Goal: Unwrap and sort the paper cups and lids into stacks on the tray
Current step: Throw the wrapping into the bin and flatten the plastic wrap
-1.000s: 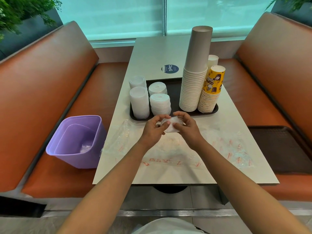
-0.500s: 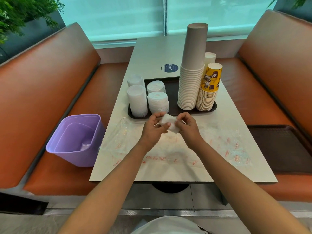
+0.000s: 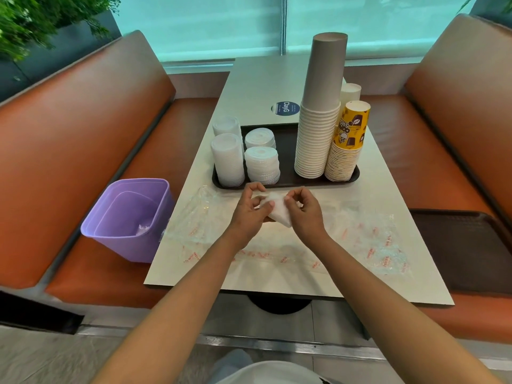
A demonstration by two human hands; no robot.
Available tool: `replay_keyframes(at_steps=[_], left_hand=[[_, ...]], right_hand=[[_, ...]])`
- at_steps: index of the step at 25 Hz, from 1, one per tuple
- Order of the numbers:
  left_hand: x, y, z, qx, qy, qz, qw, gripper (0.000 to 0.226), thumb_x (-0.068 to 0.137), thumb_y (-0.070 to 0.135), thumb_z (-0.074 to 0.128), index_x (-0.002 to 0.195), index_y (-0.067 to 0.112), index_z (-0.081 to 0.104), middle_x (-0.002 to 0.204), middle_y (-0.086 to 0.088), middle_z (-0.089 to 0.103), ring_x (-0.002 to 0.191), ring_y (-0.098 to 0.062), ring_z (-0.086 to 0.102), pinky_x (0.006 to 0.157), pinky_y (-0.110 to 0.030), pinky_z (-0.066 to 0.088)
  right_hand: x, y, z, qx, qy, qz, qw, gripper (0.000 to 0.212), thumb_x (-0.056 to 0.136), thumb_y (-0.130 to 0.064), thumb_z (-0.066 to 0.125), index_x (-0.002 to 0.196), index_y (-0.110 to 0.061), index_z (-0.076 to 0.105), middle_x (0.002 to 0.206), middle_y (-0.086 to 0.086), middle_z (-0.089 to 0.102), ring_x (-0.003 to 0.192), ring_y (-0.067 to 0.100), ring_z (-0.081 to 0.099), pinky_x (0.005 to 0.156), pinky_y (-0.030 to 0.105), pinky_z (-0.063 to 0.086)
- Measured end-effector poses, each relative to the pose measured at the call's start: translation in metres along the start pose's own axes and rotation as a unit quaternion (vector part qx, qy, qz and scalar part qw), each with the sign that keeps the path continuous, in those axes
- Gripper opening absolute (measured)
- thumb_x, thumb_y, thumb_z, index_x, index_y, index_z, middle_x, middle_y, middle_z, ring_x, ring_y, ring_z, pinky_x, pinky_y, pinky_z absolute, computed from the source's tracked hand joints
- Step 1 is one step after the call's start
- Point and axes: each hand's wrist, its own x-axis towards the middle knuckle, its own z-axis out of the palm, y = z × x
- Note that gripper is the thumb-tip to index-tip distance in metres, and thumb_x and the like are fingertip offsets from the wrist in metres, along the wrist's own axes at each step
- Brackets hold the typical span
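A small white stack of lids (image 3: 278, 214) is held just in front of the dark tray (image 3: 285, 139). My left hand (image 3: 250, 212) grips its left side and my right hand (image 3: 303, 210) pinches its right edge. On the tray stand several white lid stacks (image 3: 261, 164) at the left, a tall stack of grey paper cups (image 3: 318, 126) and a shorter stack of yellow printed cups (image 3: 346, 148) at the right. A white cup (image 3: 351, 91) shows behind them.
Clear plastic wrappers with red print (image 3: 368, 242) lie across the near half of the table. A purple bin (image 3: 130, 217) sits on the orange bench at the left. A second dark tray (image 3: 465, 245) lies on the right bench.
The lid stack has been turned and tilted between my hands, a little nearer to me. My right fingers now pinch its edge. The camera shifted slightly.
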Motion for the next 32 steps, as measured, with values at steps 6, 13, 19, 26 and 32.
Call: replay_keyframes(at_steps=[6, 13, 19, 26, 32], left_hand=[[-0.004, 0.001, -0.028, 0.023, -0.013, -0.025, 0.999, 0.022, 0.090, -0.006, 0.053, 0.094, 0.012, 0.066, 0.099, -0.007, 0.062, 0.087, -0.017, 0.061, 0.078, -0.028, 0.056], [0.016, 0.014, -0.112, -0.019, 0.049, -0.007, 0.999, 0.045, 0.088, -0.007, 0.055, 0.124, 0.019, 0.052, 0.104, -0.002, 0.061, 0.086, -0.011, 0.060, 0.072, -0.020, 0.055], [0.028, 0.029, -0.220, -0.084, 0.100, -0.034, 0.991, 0.026, 0.088, -0.011, 0.051, 0.100, 0.010, 0.061, 0.089, -0.001, 0.066, 0.078, -0.013, 0.064, 0.068, -0.021, 0.057], [0.057, 0.023, -0.362, 0.063, 0.122, -0.162, 0.977, 0.021, 0.091, -0.003, 0.053, 0.097, 0.010, 0.067, 0.094, -0.004, 0.064, 0.076, -0.013, 0.058, 0.060, -0.021, 0.052], [0.110, -0.048, -0.426, 0.097, 0.237, -0.329, 0.909, 0.024, 0.092, 0.021, 0.055, 0.114, 0.014, 0.062, 0.109, -0.004, 0.060, 0.088, -0.018, 0.056, 0.067, -0.028, 0.046]], right_hand=[[0.007, -0.001, 0.025, 0.015, -0.036, -0.040, 0.998, 0.019, 0.091, 0.002, 0.053, 0.084, -0.016, 0.054, 0.080, -0.009, 0.054, 0.068, -0.007, 0.051, 0.060, 0.011, 0.040], [0.021, -0.025, 0.096, 0.077, -0.211, 0.069, 0.972, 0.022, 0.090, 0.004, 0.053, 0.084, -0.017, 0.060, 0.085, 0.002, 0.058, 0.067, 0.010, 0.057, 0.061, 0.022, 0.050], [0.042, -0.039, 0.207, 0.092, -0.176, 0.125, 0.972, 0.022, 0.089, 0.010, 0.051, 0.084, -0.007, 0.064, 0.078, 0.003, 0.062, 0.067, 0.012, 0.057, 0.068, 0.024, 0.049], [0.057, -0.027, 0.339, -0.072, -0.174, 0.123, 0.974, 0.017, 0.090, -0.002, 0.056, 0.101, -0.005, 0.069, 0.095, 0.006, 0.065, 0.080, 0.013, 0.062, 0.073, 0.020, 0.054], [0.059, 0.012, 0.379, -0.248, -0.197, 0.220, 0.923, 0.059, 0.091, -0.019, 0.062, 0.143, -0.013, 0.034, 0.144, 0.010, 0.036, 0.126, 0.026, 0.046, 0.098, 0.034, 0.043]])
